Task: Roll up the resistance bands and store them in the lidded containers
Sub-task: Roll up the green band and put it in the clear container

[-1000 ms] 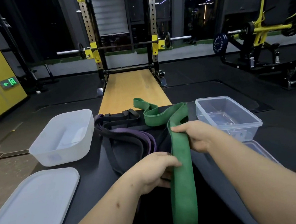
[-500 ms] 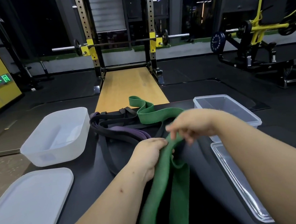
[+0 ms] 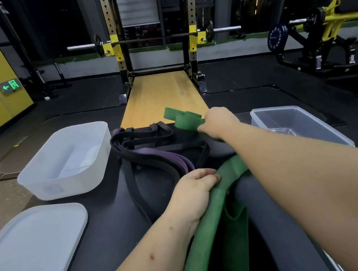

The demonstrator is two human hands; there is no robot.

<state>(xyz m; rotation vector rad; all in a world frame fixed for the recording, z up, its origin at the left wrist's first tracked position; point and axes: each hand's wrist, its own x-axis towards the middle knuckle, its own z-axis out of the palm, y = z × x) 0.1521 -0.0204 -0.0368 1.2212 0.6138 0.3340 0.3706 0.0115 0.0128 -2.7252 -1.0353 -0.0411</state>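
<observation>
The right hand [image 3: 218, 122] has shot out from mid-table to the far end of the green band [image 3: 207, 220], where a second ago it pinched the strap just beside the left hand [image 3: 198, 188]. It now closes on the far folded end, lifted a little off the table [image 3: 106, 209]. The near stretch, flat on the table before, has bunched into a loose loop hanging toward the person. I read this as gathering the band's full length so rolling can start; no roll is formed yet.

The right arm is stretched nearly straight, reaching far and slightly left, fingers wrapped round the green fold. The left hand sits near, palm down, fingers curled over the band's middle, holding it.

The purple band [image 3: 176, 160] and black bands [image 3: 134, 184] lie untouched in a heap between the tubs. The white tub [image 3: 46, 184] at left and clear tub [image 3: 305, 131] at right stand open and hold no bands, the white lid [image 3: 30, 239] lying near left.
</observation>
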